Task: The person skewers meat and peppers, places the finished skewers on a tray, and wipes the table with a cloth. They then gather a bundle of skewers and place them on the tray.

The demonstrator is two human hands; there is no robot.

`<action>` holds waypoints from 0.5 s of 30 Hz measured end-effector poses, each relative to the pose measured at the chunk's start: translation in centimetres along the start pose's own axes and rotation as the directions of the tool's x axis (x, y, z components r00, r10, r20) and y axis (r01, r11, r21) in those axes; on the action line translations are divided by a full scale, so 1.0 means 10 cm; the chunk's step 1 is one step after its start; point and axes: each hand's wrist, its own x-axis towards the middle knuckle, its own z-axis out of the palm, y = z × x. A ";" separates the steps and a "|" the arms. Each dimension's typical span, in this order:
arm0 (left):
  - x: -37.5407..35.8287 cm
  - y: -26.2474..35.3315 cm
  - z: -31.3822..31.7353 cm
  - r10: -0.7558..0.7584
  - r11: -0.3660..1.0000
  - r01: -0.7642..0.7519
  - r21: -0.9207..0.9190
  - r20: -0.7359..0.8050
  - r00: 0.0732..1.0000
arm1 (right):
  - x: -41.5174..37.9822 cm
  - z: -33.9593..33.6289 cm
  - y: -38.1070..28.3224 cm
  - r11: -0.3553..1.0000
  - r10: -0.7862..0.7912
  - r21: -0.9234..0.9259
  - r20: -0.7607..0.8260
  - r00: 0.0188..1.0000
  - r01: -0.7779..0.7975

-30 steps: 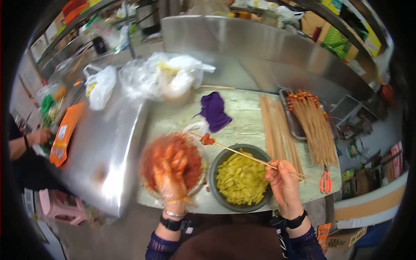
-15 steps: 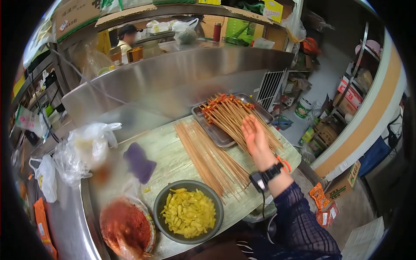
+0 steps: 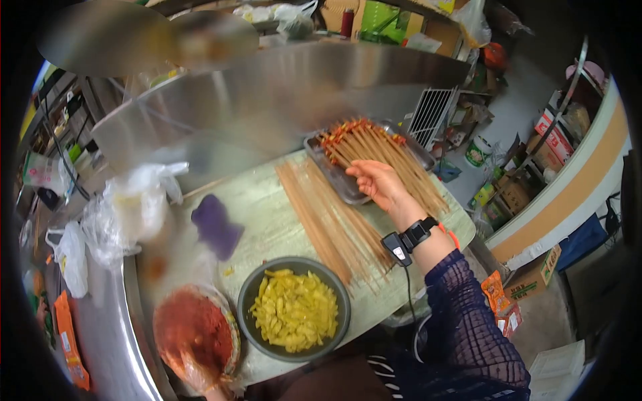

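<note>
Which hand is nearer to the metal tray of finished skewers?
Right. The right hand lies over the near edge of the metal tray, beside the finished skewers. The gloved left hand is far off at the bowl of red meat.

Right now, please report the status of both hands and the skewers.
Right hand open, over loaded skewers on tray. Left hand gloved, at red sauce bowl; fingers unclear. Bare sticks lie beside tray.

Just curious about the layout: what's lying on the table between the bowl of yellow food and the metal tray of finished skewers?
A spread of bare wooden sticks, seen in the head view.
</note>
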 end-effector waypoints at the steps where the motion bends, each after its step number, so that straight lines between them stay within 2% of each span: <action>1: 0.00 0.03 0.05 -0.019 0.988 0.021 -0.152 0.011 1.000 | -0.06 0.07 0.11 0.972 0.046 -0.234 0.037 0.998 -0.036; 3: 0.04 -0.02 0.00 0.029 0.988 -0.018 -0.153 0.071 0.997 | -0.20 0.18 0.29 0.756 0.135 -0.654 0.094 0.986 -0.041; 4: 0.06 -0.03 -0.02 0.048 0.990 -0.033 -0.134 0.105 0.993 | -0.19 0.16 0.48 0.546 0.091 -0.837 0.092 0.992 0.028; 5: 0.08 -0.03 -0.04 0.068 0.992 -0.051 -0.117 0.140 0.988 | -0.23 0.21 0.59 0.127 -0.151 -0.959 0.234 0.961 0.253; 7: 0.09 -0.03 -0.05 0.059 0.991 -0.039 -0.124 0.159 0.985 | -0.22 0.28 0.70 -0.175 -0.040 -0.975 0.148 0.988 0.139; 10: 0.03 0.05 0.05 -0.020 0.989 0.034 -0.145 0.100 0.995 | -0.12 0.23 0.82 -0.227 -0.041 -0.967 0.126 0.991 0.113; 13: 0.08 0.00 0.01 0.047 0.995 -0.037 -0.093 0.113 0.992 | -0.21 0.39 0.56 -0.155 0.085 -0.987 0.016 0.996 0.029; 15: 0.03 0.02 0.01 0.057 0.990 -0.038 -0.138 0.136 0.989 | -0.16 0.27 0.57 0.067 0.120 -0.998 -0.015 0.993 -0.023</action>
